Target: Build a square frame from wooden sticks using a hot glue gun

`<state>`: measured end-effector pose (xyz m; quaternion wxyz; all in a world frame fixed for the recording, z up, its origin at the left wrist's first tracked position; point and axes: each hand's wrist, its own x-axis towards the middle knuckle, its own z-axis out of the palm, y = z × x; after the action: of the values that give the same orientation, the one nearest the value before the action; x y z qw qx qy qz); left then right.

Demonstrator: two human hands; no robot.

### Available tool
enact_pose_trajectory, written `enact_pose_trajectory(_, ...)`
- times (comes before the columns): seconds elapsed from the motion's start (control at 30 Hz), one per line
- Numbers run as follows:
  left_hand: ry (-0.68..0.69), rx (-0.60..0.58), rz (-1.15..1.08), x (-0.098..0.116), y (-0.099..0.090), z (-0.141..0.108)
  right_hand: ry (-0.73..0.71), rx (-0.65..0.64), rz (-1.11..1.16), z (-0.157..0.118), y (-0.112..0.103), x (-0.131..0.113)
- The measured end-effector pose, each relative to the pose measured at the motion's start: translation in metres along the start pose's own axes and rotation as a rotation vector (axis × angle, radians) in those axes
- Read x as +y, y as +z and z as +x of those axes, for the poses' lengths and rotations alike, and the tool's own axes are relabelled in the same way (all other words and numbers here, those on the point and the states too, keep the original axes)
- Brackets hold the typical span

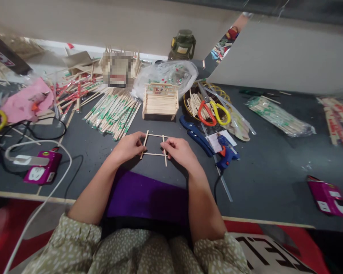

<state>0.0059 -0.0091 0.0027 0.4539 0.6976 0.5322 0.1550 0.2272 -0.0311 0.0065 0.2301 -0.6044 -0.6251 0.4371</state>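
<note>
Between my hands is a small frame of thin wooden sticks (156, 154), two uprights crossed by two bars, held just over the grey table. My left hand (130, 146) pinches the left stick near its lower joint. Opposite it, my right hand (178, 150) grips the right stick with thumb and fingers. The lower end of that stick pokes out below the lower bar. Just beyond the frame stands a little bench made of sticks (160, 103). A purple cloth (148, 198) lies on the near side, below my wrists.
Wrapped chopsticks (114, 112) are spread at the back left. A basket (188, 108) of cut sticks holds scissors (207, 114) on top. Blue cutters (197, 135) and a blue glue gun (228, 152) lie right of my hand. A white cable (70, 163) crosses the left side.
</note>
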Motion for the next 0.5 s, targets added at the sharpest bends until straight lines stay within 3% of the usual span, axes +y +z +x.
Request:
enact_pose_trajectory(0.1,-0.003,-0.005,-0.046,-0.001,-0.001,0.001,0.024,0.061,0.071,0.000,-0.007,0.006)
enact_pose_trajectory(0.33,-0.037,0.155,-0.227,0.001,-0.001,0.006,0.054,0.383,0.289,0.007,-0.013,0.012)
enact_pose_trajectory(0.5,-0.025,0.165,-0.152,-0.001,0.003,0.009,0.053,0.363,0.200,0.010,0.000,0.008)
